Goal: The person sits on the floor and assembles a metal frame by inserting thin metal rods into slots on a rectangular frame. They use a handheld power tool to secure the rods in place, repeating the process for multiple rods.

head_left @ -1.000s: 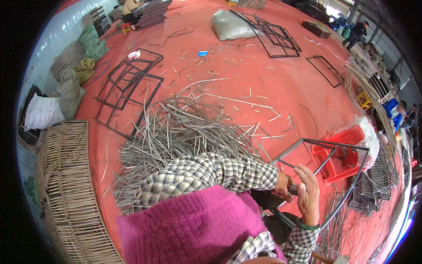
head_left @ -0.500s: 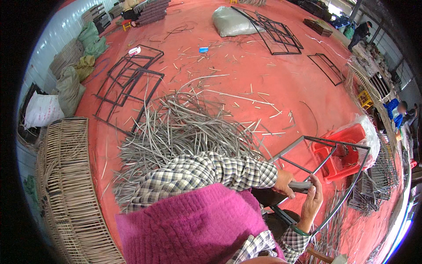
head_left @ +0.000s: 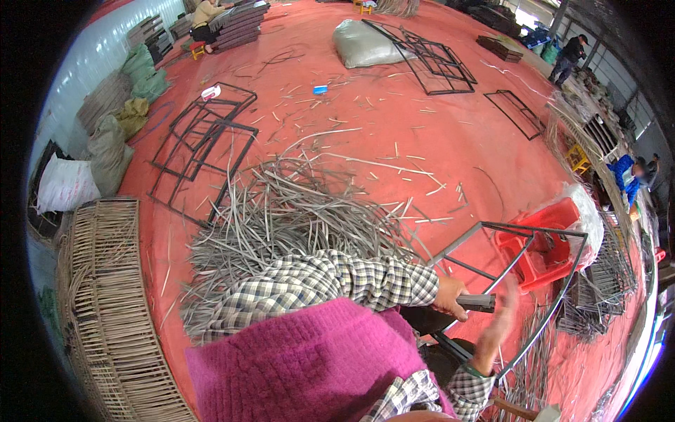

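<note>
My left hand [head_left: 450, 297] is closed around one end of a short bundle of dark grey flat strips [head_left: 477, 303]. The bundle points to the right, its cut ends facing my right hand [head_left: 495, 332]. That hand is raised beside these ends and smeared by motion, so its fingers cannot be read clearly. Whether it touches the strips I cannot tell. Below and around both hands stands a black metal frame [head_left: 538, 229]. A large heap of loose grey strips [head_left: 302, 211] lies on the floor left of the frame, partly hidden by my left sleeve.
A red plastic crate [head_left: 545, 246] with clear plastic sits behind the frame. A woven panel [head_left: 105, 281] stands at the left. More black frames [head_left: 204, 144] and a stuffed sack [head_left: 369, 43] lie farther off. Other people [head_left: 626, 176] are at the far right and far left.
My right hand has moved off the strip ends it was touching and is now blurred. My left hand still grips the bundle. The whole view has shifted slightly.
</note>
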A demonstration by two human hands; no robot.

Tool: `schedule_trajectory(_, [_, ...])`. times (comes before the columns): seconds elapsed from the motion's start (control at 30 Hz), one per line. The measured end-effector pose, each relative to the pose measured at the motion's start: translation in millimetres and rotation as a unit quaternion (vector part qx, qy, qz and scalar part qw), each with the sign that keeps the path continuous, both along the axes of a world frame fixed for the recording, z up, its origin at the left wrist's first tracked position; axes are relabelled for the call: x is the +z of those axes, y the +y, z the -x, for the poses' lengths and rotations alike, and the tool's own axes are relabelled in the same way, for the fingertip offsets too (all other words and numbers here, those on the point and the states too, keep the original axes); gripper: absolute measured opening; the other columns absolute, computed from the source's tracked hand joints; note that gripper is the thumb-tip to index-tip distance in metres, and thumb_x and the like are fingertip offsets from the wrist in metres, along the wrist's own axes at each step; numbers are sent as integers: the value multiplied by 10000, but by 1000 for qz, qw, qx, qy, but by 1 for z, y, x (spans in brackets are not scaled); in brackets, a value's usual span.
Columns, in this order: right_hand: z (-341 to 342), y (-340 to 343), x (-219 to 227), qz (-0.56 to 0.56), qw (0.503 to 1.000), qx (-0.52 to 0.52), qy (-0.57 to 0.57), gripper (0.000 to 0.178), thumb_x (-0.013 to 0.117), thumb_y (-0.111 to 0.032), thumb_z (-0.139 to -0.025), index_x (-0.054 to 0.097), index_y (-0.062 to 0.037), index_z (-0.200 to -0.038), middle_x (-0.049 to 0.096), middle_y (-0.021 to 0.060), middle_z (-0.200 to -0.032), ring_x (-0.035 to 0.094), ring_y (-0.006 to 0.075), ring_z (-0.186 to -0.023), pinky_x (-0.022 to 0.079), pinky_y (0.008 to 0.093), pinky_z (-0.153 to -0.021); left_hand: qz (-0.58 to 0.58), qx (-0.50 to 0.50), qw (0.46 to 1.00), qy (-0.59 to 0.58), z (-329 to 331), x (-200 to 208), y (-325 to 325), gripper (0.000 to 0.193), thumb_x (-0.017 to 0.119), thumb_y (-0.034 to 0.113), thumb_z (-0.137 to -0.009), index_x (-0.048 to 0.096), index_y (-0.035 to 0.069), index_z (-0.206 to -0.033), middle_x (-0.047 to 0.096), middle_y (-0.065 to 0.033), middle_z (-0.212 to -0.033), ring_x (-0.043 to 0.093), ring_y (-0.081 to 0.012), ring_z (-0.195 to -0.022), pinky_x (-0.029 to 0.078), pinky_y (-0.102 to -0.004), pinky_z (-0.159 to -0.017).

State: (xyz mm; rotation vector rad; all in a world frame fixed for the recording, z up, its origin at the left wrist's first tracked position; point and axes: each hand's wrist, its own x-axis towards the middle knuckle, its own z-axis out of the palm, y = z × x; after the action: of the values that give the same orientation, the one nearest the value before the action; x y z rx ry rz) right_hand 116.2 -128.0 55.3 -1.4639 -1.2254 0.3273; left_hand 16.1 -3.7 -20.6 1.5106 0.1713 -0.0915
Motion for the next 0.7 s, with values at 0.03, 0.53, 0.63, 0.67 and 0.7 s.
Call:
schedule_trajectory(0.03, [1, 1, 1, 93, 984, 88, -123, 586, 325, -451, -911, 427, 21, -1241, 431, 164, -1285, 378, 278, -1214, 256, 394, -1011, -27, 5, 1000, -8, -1, -3, -1, 277, 702, 309, -704, 550, 77, -691, 481, 7, -507, 433, -88, -384, 333, -245, -350])
schedule_trajectory(0.53, [12, 6, -8, 9, 996, 17, -90, 635, 288, -479, -915, 430, 59, -1222, 449, 180, -1261, 382, 284, -1213, 253, 396, -1016, -68, 3, 995, 72, 6, 13, -2, 283, 685, 315, -728, 558, 63, -702, 486, 2, -502, 443, -102, -384, 344, -251, -352])
schedule_trajectory(0.63, [5, 6, -9, -27, 999, -28, 25, 505, 284, -349, -942, 456, 52, -1198, 498, 165, -1202, 449, 261, -1144, 321, 379, -971, -90, -10, 994, 53, 7, 17, 1, 256, 661, 290, -740, 556, 59, -709, 493, 9, -520, 463, -94, -450, 349, -258, -419])
schedule_trajectory(0.67, [1, 3, -7, -31, 996, -67, 56, 482, 284, -322, -944, 462, 53, -1190, 511, 161, -1182, 467, 255, -1120, 338, 370, -957, -55, -5, 997, 51, 8, 18, 2, 261, 655, 291, -744, 555, 53, -707, 483, 10, -511, 460, -91, -453, 346, -262, -426])
schedule_trajectory(0.7, [-3, -1, -2, -36, 985, -144, 88, 459, 283, -295, -946, 469, 53, -1181, 524, 156, -1163, 485, 249, -1095, 355, 362, -943, -50, 1, 998, 37, 8, 19, 3, 268, 657, 299, -744, 556, 54, -700, 479, 12, -513, 452, -91, -449, 340, -260, -422])
